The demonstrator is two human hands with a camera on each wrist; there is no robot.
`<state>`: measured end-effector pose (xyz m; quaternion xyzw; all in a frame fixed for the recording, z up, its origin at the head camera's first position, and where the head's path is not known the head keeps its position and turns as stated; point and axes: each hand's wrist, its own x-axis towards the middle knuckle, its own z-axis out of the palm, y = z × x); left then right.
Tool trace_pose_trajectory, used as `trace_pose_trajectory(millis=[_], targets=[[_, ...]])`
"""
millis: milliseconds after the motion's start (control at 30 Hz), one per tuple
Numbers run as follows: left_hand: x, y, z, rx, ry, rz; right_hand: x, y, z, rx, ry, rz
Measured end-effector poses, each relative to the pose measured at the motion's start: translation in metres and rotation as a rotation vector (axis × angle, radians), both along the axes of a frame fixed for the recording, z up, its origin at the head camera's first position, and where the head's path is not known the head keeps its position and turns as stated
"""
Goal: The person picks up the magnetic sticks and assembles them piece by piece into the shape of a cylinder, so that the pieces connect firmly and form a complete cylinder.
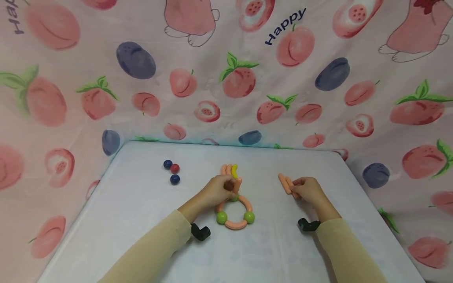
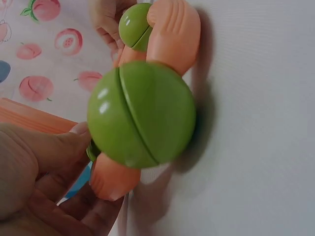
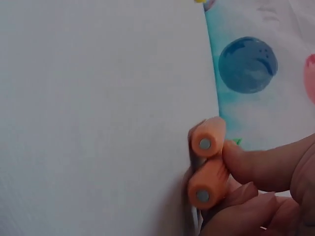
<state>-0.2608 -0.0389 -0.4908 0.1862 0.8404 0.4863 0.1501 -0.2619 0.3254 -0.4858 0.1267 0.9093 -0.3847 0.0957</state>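
My left hand (image 1: 222,190) pinches an orange stick (image 1: 238,184) just above the ring's top green ball (image 1: 234,197). The ring lies on the table, made of curved orange pieces (image 1: 236,225) and green balls (image 1: 249,217). A green ball (image 2: 142,115) fills the middle of the left wrist view, close to the fingers. Farther right, my right hand (image 1: 307,188) grips the nearer of two orange sticks lying side by side, thumb and fingers on it. Round silvery discs show in the ends of that stick (image 3: 204,189) and its neighbour (image 3: 209,140).
Beyond my left hand lie curved orange pieces (image 1: 223,169) and a curved yellow piece (image 1: 234,171). Two blue balls (image 1: 175,179) and a red ball (image 1: 175,168) sit at the back left of the white table (image 1: 141,220). A fruit-print cloth (image 1: 219,90) hangs behind it.
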Motion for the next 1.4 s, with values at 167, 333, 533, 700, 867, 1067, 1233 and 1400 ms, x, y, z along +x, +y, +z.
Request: trace_pose_trajectory(millis=[167, 333, 533, 700, 867, 1067, 1233, 1400], targets=[[0.002, -0.007, -0.004, 0.006, 0.026, 0.034, 0.007, -0.009, 0.006, -0.044, 0.039, -0.004], [0.003, -0.013, -0.010, -0.003, 0.049, 0.079, 0.016, -0.028, 0.015, -0.181, 0.106, 0.032], [0.006, -0.018, -0.011, 0.021, 0.042, 0.139, 0.029, -0.064, 0.024, -0.337, 0.174, 0.144], [0.008, -0.020, -0.011, 0.049, 0.063, 0.160, 0.037, -0.093, 0.025, -0.354, 0.220, 0.218], [0.009, -0.022, -0.013, 0.052, 0.080, 0.194, 0.047, -0.115, 0.019, -0.345, 0.256, 0.277], [0.012, -0.024, -0.013, 0.043, 0.094, 0.247, 0.056, -0.132, 0.010, -0.354, 0.270, 0.301], [0.012, -0.025, -0.015, 0.045, 0.095, 0.281, 0.058, -0.139, 0.004, -0.353, 0.257, 0.282], [0.015, -0.028, -0.016, 0.043, 0.089, 0.308, 0.058, -0.143, 0.001, -0.348, 0.265, 0.270]])
